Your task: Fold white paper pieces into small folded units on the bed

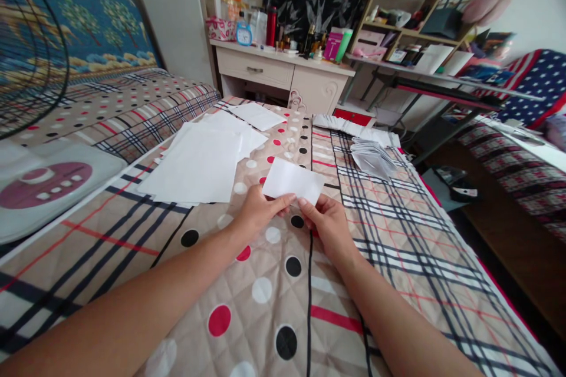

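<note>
A small white rectangle of paper [293,181] is held up over the quilted cover, between both hands. My left hand [262,207] pinches its lower left side, thumb on the near face. Its lower right corner is gripped by my right hand [327,219], with the thumb in front and the fingers mostly behind. Whether the paper is folded or a single layer I cannot tell. Left of the hands lies a loose stack of larger white sheets [194,162]. Off to the right sits a fanned pile of small white paper pieces [372,159].
Behind that pile runs a long row of white paper pieces [349,125]. The patterned quilted cover [265,318] lies beneath everything. A fan guard [33,47] and a white appliance [53,188] stand at the left. A cream dresser [274,68] with bottles is at the back.
</note>
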The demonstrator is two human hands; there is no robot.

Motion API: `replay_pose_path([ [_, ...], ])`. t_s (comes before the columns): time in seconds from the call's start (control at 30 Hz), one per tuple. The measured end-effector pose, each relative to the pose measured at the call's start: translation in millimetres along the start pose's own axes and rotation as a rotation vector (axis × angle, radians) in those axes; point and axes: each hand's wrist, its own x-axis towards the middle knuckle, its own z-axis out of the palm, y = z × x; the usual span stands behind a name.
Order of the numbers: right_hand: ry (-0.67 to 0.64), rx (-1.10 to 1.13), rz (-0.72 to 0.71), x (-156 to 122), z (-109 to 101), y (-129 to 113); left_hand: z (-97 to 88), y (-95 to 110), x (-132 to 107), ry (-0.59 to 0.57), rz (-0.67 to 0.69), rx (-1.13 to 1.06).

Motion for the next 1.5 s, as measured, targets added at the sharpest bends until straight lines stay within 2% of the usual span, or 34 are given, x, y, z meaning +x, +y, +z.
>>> replay_pose_path([
  [0.13, 0.062, 0.051, -0.001, 0, 1, 2, -1.0, 1, -2, -0.127, 0.032, 0.139],
  [0.3, -0.03, 0.074, -0.008, -1, 1, 4, -1.2, 2, -4, -0.184, 0.033, 0.152],
  [0.6, 0.057, 0.088, -0.005, 1, -6, 4, -12.1, 14, 0, -0.067, -0.032, 0.239],
  [0.83, 0.087, 0.177, -0.048, 4, -14, 5, -24.1, 18, 7, -0.054, 0.016, 0.257],
  [1.07, 0.103, 0.228, -0.104, 1, -11, 3, -19.2, 19, 5, -0.016, 0.022, 0.197],
  [1.2, 0.112, 0.249, -0.126, 0, -11, 3, -18.8, 15, 5, 0.012, 0.094, 0.194],
  [1.37, 0.215, 0.357, -0.195, 6, -19, -2, -32.8, 11, 12, 0.167, 0.221, 0.17],
  [1.43, 0.214, 0.39, -0.192, 7, -20, -4, -34.7, 12, 11, 0.092, 0.211, 0.115],
  [1.5, 0.17, 0.397, -0.162, 6, -18, -5, -30.1, 14, 6, -0.094, 0.161, 0.071],
])
